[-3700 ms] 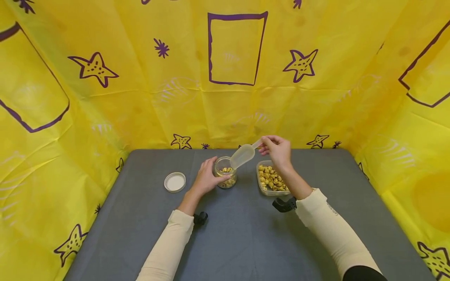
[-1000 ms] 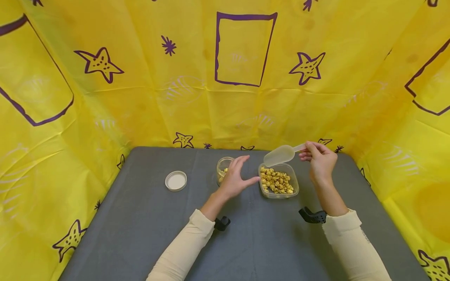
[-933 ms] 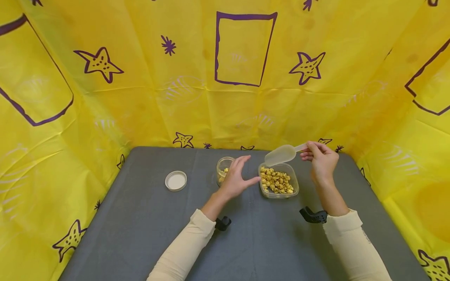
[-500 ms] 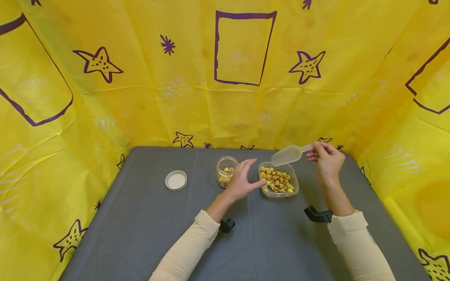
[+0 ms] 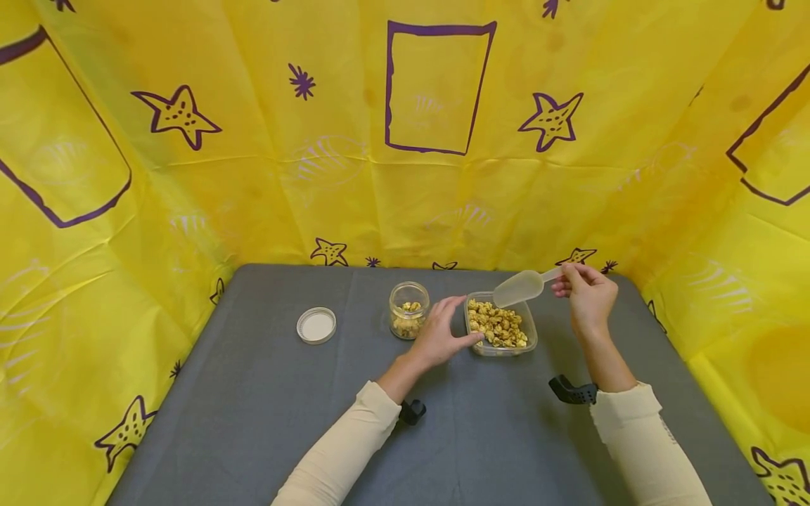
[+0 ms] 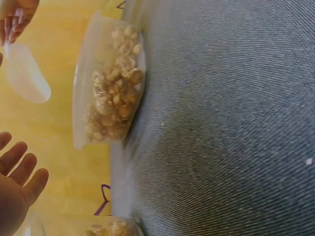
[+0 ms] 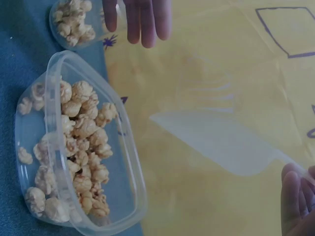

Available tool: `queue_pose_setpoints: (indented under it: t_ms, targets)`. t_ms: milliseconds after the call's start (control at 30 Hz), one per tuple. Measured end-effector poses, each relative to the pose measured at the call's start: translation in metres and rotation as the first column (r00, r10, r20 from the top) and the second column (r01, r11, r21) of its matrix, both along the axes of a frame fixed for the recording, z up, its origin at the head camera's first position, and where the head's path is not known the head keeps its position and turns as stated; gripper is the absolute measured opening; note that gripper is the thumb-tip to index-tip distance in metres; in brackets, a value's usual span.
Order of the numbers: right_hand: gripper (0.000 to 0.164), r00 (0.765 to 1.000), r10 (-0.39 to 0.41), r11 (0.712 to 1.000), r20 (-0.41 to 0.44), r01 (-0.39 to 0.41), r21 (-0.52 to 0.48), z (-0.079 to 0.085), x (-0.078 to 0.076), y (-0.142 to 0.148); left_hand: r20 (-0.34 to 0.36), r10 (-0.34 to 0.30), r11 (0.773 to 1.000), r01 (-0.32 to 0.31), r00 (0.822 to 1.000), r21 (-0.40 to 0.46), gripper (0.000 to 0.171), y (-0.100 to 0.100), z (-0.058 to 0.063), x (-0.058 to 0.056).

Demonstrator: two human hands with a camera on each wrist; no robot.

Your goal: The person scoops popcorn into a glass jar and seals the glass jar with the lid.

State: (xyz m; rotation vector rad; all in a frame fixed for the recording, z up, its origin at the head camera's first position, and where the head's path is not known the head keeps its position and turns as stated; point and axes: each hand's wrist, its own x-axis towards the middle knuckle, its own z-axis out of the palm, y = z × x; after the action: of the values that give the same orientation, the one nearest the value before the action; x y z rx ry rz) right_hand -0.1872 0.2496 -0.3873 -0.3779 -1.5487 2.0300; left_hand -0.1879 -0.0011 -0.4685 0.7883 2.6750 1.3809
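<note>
The left hand [image 5: 441, 335], fingers apart, had quit the jar [image 5: 396, 301] beside it; the right hand [image 5: 591, 296] pinched the scoop [image 5: 519, 289], slightly lowered — work seemingly back at the tub [image 5: 506, 351] between.

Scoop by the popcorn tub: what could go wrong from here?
The left hand isn't gripping the tub, so digging in might slide it. The open jar, beside that hand, could get knocked over. The right hand pinches the scoop only by its handle, so it might twist.
</note>
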Motion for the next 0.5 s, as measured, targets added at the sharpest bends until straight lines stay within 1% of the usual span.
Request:
queue_pose_setpoints:
  t_ms: [133, 300, 500]
  targets:
    - [0.010, 1.000, -0.006, 0.999, 0.030, 0.004, 0.040, -0.004, -0.001, 0.002, 0.017, -0.008, 1.000, 0.008, 1.000, 0.007, 0.079, 0.001, -0.004, 0.000]
    - [0.009, 0.997, -0.014, 0.997, 0.079, 0.008, 0.078, -0.009, -0.001, 0.002, 0.044, -0.006, 1.000, 0.006, 0.999, 0.001, 0.079, 0.003, -0.011, 0.001]
    - [0.007, 0.997, -0.015, 0.990, 0.082, 0.004, 0.138, -0.012, 0.000, 0.002, 0.065, 0.008, 1.000, -0.007, 0.998, -0.018, 0.080, 0.006, -0.018, 0.003]
